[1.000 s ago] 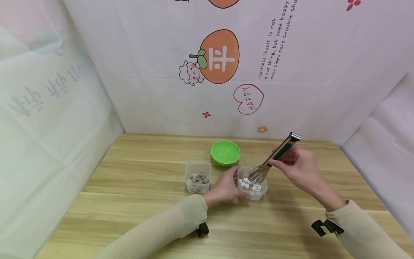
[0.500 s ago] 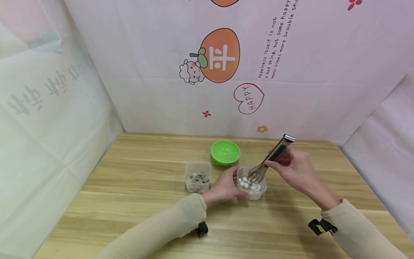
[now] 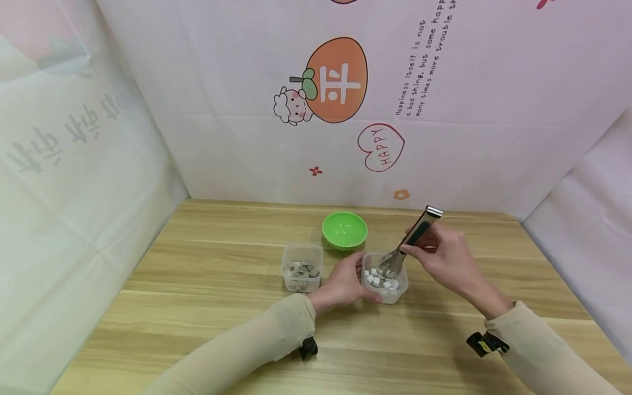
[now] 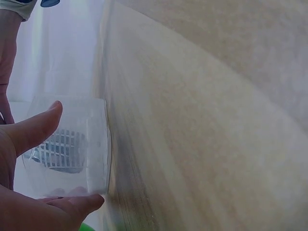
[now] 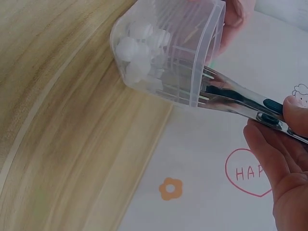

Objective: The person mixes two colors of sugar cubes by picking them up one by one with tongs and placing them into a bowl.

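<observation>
My left hand grips a clear plastic container by its left side, thumb at the front and fingers round the back. Small white cubes lie inside. Metal tongs are pinched between the thumb and fingers of my right hand. Their slotted ends reach down into the container, among or just beside the cubes. In the right wrist view the tongs pass over the container's rim, and their tips are blurred behind its wall. Whether they clasp a cube I cannot tell.
A green bowl stands just behind the container, its inside bare. To the left, beside my left hand, is a second clear container with several small grey cubes. Behind the wooden table rises a printed cloth wall.
My right hand has shifted a little to the left with the tongs, which now stand more steeply in the container. My left hand keeps its hold on the container in the same place.
</observation>
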Available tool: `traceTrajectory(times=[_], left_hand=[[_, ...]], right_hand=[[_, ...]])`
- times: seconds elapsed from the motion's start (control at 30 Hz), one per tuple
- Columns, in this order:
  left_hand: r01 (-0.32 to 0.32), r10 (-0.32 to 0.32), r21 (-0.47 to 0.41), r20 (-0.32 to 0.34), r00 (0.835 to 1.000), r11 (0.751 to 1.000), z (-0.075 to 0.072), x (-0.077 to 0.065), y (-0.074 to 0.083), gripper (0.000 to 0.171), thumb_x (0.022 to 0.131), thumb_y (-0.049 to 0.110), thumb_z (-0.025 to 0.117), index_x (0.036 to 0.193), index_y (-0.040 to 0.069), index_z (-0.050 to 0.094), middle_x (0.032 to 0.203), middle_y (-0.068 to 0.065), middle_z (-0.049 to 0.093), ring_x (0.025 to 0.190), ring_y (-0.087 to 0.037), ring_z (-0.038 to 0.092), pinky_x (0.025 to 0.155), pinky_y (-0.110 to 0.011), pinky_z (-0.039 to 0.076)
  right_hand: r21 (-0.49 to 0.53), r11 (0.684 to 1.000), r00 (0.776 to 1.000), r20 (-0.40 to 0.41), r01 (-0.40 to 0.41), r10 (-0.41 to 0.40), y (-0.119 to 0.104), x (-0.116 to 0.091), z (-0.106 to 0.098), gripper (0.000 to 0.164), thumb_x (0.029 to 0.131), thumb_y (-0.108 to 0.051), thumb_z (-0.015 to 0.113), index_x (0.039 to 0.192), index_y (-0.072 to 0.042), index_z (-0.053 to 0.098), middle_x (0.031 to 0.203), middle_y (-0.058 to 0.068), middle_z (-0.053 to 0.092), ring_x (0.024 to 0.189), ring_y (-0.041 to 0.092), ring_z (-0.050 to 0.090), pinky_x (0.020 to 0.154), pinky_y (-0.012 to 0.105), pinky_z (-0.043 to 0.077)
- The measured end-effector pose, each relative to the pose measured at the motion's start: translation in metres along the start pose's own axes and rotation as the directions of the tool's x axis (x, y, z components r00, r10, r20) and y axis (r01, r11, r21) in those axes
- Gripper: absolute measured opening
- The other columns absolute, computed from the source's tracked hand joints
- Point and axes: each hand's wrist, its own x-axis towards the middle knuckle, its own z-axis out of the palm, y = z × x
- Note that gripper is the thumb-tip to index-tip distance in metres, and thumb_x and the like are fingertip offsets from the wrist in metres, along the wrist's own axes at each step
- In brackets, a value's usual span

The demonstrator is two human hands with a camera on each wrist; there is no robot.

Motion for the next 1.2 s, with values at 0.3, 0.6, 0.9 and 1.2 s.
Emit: traceTrajectory(times=[0.3, 0.6, 0.9, 1.2], left_hand=[[0.008, -0.008, -0.003, 0.004, 1.0, 1.0, -0.0004, 0.0008, 0.0, 0.112, 0.064, 0.008, 0.102, 0.158, 0.002, 0.042, 0.148, -0.013, 0.059, 0.132, -0.026, 0.059, 0.114, -0.036, 0.047], [0.01, -0.01, -0.013, 0.01, 1.0, 1.0, -0.0007, 0.0011, -0.0014, 0.113, 0.064, 0.008, 0.102, 0.158, 0.002, 0.041, 0.149, -0.013, 0.058, 0.134, -0.027, 0.058, 0.115, -0.037, 0.046], [-0.001, 0.001, -0.023, 0.012, 1.0, 1.0, -0.0004, 0.0014, -0.0019, 0.112, 0.064, 0.007, 0.102, 0.158, 0.001, 0.041, 0.15, -0.014, 0.057, 0.134, -0.027, 0.057, 0.115, -0.035, 0.046], [0.001, -0.001, -0.032, 0.003, 1.0, 1.0, 0.0003, 0.0011, -0.0015, 0.112, 0.063, 0.006, 0.102, 0.158, 0.0, 0.041, 0.151, -0.015, 0.056, 0.136, -0.028, 0.057, 0.116, -0.035, 0.045]], right_hand=[[-0.013, 1.0, 1.0, -0.007, 0.008, -0.008, 0.0026, 0.0012, 0.0017, 0.026, 0.084, 0.01, 0.084, 0.103, -0.001, 0.071, 0.086, 0.006, 0.077, 0.073, 0.018, 0.075, 0.065, 0.018, 0.061], [-0.011, 1.0, 1.0, -0.023, 0.004, -0.005, 0.0025, 0.0015, 0.003, 0.025, 0.084, 0.01, 0.084, 0.102, -0.001, 0.071, 0.085, 0.006, 0.077, 0.071, 0.018, 0.075, 0.063, 0.017, 0.061], [0.003, 1.0, 0.999, -0.053, -0.003, 0.003, 0.0008, 0.0015, 0.0027, 0.025, 0.083, 0.012, 0.083, 0.102, 0.001, 0.069, 0.084, 0.009, 0.077, 0.069, 0.018, 0.075, 0.061, 0.016, 0.06], [-0.014, 0.998, 0.996, -0.072, -0.059, 0.058, -0.0025, 0.0011, -0.0012, 0.021, 0.085, 0.007, 0.084, 0.1, 0.002, 0.071, 0.085, 0.011, 0.077, 0.071, 0.012, 0.074, 0.062, 0.015, 0.06]])
